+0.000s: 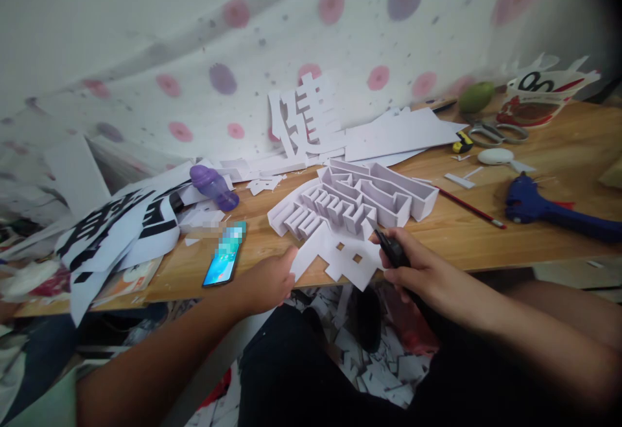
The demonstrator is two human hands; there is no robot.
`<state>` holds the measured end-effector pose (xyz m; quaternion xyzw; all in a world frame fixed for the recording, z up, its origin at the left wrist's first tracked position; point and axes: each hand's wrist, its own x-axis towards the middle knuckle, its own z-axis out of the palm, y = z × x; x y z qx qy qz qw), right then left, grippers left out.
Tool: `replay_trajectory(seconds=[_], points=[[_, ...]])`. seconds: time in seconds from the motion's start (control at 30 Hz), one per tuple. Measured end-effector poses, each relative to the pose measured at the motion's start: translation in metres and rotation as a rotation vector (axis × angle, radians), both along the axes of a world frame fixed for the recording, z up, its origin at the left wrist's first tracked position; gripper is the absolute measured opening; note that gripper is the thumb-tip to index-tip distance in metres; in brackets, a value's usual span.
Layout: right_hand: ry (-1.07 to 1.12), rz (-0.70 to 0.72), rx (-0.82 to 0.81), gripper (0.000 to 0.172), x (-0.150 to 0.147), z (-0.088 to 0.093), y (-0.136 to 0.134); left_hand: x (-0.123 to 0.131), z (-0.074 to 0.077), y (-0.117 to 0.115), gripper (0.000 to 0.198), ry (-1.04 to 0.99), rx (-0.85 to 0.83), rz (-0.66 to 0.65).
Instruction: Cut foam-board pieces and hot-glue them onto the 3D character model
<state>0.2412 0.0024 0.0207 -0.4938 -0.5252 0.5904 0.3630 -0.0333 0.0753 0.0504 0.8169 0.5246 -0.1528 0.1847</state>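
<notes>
A white foam-board structure point(354, 200) with upright walls lies on the wooden table before me. Its flat front part point(340, 252) has small square holes and reaches to the table edge. The left corner of that flat part is pinched in my left hand point(276, 276). My right hand point(413, 262) is wrapped round a black tool point(392, 249), whose tip is close to the structure's right front side. Whether the tip touches the board cannot be made out.
A lit phone point(225, 255) and a purple bottle point(214, 187) are at left. A blue glue gun point(558, 210), a red pencil point(471, 208), scissors point(493, 133) and a tub point(537, 106) are at right. A white cut-out character point(304, 119) stands behind. Scraps point(359, 362) cover the floor.
</notes>
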Motion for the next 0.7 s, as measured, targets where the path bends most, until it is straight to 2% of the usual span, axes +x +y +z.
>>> replay_trajectory(seconds=[0.17,0.37,0.57,0.7], points=[[-0.051,0.047,0.040,0.048,-0.0029,-0.0033,-0.0002,-0.0032,-0.0003,0.0009,0.035,-0.026,-0.013,-0.025],[0.031,0.095,0.043,0.063,-0.0041,-0.0033,-0.0060,-0.0032,0.0006,0.0016,0.023,-0.065,-0.024,-0.057],[-0.015,0.267,0.001,0.042,-0.0038,-0.0028,-0.0081,-0.0069,-0.0048,0.0037,0.019,-0.102,-0.046,-0.036],[0.248,0.371,-0.159,0.033,-0.0030,0.0007,-0.0086,-0.0084,-0.0070,0.0038,0.020,-0.112,-0.042,-0.020]])
